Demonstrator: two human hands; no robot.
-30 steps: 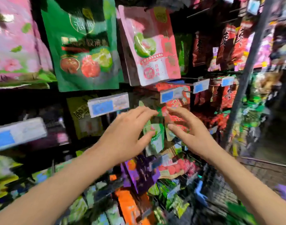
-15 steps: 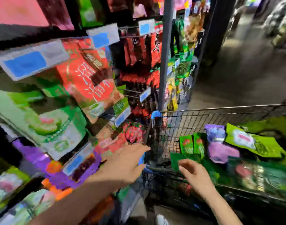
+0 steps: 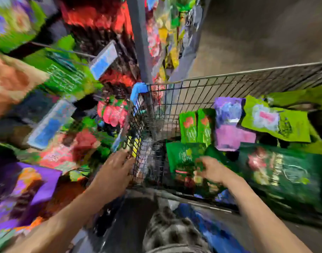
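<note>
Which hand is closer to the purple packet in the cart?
Right. The right hand is over the cart, near the purple packet; the left hand touches its side wall, farther off.

I cannot read any text here, because the blur smears all of it. The two price tags [image 3: 103, 60] on the shelf rails show only blue and white patches. In the cart [image 3: 193, 83], the near green packet [image 3: 184, 156] carries pale marks like handwriting, but no letter is clear. The light green packet [image 3: 266, 119] has a white and pink label with unreadable print. The big dark green bag [image 3: 277, 172] shows thin light lines and a round sign, also not legible.
</note>
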